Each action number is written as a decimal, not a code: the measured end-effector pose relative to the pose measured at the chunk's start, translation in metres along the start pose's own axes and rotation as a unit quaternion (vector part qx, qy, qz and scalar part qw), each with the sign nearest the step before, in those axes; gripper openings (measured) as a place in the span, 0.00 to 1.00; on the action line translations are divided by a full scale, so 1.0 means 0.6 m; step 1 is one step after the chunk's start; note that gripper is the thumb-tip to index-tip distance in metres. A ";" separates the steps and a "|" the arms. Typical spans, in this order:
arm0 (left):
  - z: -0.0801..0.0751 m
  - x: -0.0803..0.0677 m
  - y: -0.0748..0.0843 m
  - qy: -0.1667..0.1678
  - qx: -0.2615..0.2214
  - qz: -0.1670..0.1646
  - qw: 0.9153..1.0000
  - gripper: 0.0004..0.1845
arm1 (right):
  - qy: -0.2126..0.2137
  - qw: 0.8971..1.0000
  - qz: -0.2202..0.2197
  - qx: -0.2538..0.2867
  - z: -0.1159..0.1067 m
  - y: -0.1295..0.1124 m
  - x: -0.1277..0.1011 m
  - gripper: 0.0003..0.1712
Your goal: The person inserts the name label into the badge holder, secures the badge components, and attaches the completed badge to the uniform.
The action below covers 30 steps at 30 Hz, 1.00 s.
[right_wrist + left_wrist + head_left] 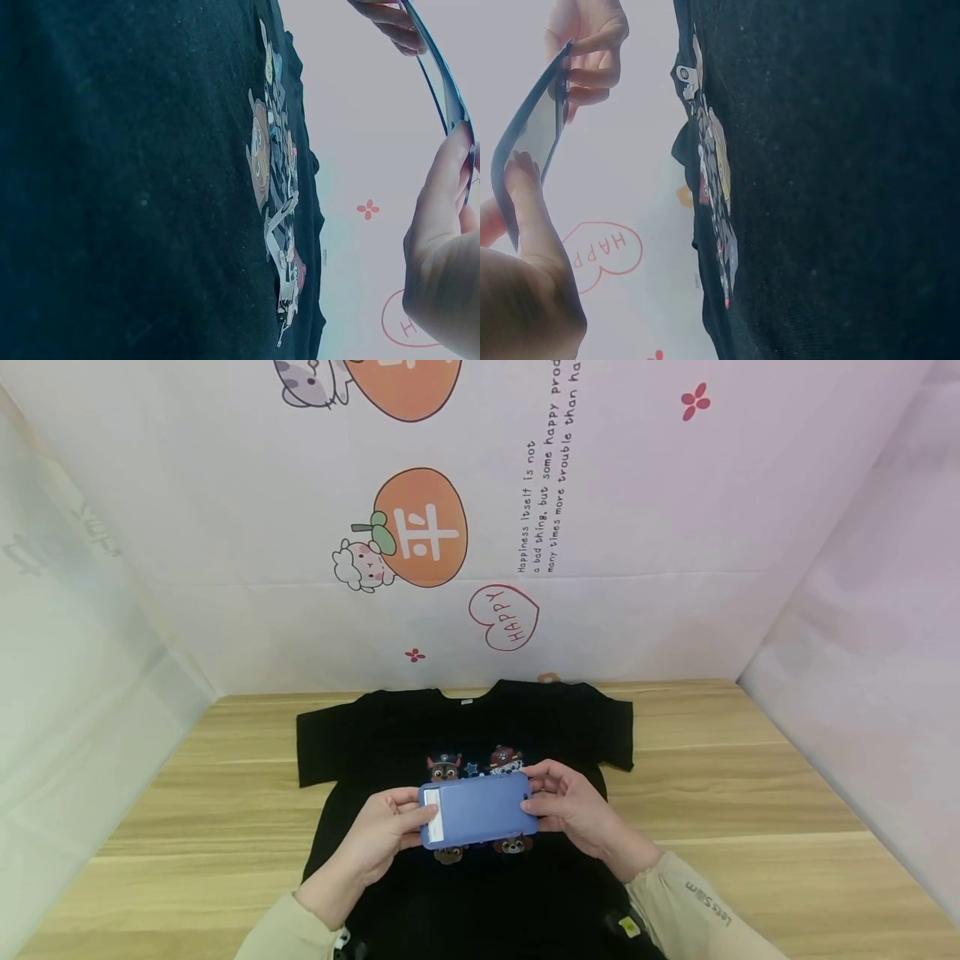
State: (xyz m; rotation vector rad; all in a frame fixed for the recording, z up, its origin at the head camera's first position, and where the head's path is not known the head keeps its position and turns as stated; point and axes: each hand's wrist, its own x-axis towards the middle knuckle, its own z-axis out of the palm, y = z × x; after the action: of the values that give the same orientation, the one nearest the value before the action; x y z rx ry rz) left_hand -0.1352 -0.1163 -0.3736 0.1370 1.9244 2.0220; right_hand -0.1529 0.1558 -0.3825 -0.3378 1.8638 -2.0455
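Note:
Both hands hold a flat blue phone-shaped case (483, 810) with rounded corners and a white label strip at its left end. My left hand (384, 828) pinches the left end, thumb on the label. My right hand (573, 806) grips the right end, thumb on the upper face, fingers behind. In the left wrist view, the case (525, 112) looks thin and its underside is pale and shiny. Below the case, apart from it, a black T-shirt (390, 735) lies spread out, its cartoon dog print partly hidden by the case.
The T-shirt lies on a wood-grain table (712, 777), its neckline toward the back. Behind the table hangs a white cloth (637, 527) with printed cartoons and lettering. More white cloth (892, 693) closes off the right side, and another sheet (75, 693) the left.

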 end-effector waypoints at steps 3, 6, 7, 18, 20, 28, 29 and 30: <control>0.000 0.000 0.000 0.000 -0.001 0.000 1.000 0.20 | 0.003 1.000 -0.001 0.000 0.001 0.000 0.000 0.16; 0.001 -0.001 0.001 0.003 0.001 -0.001 1.000 0.19 | 0.001 1.000 -0.005 -0.002 0.001 -0.001 -0.001 0.17; 0.001 -0.001 0.001 0.003 0.002 0.000 1.000 0.19 | 0.000 1.000 -0.008 -0.004 0.001 -0.001 -0.002 0.17; 0.005 -0.002 0.003 -0.001 0.005 0.008 1.000 0.19 | 0.000 1.000 -0.010 -0.010 0.002 0.001 0.002 0.17; 0.006 -0.002 0.004 -0.003 0.004 0.008 1.000 0.20 | 0.002 1.000 -0.009 -0.011 0.002 0.002 0.003 0.17; 0.004 0.000 0.002 -0.009 0.000 0.007 1.000 0.20 | 0.015 1.000 -0.002 -0.022 0.005 0.002 0.005 0.18; 0.003 0.001 0.001 -0.009 0.000 0.007 1.000 0.20 | 0.015 1.000 -0.002 -0.025 0.005 0.003 0.005 0.18; 0.003 0.001 0.001 -0.009 -0.001 0.007 1.000 0.20 | 0.015 1.000 -0.002 -0.026 0.005 0.003 0.005 0.18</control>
State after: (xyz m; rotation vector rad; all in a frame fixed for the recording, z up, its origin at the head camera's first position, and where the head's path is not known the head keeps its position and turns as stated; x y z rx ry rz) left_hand -0.1353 -0.1144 -0.3732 0.1669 1.9165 2.0238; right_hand -0.1540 0.1518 -0.3839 -0.3272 1.9396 -2.0178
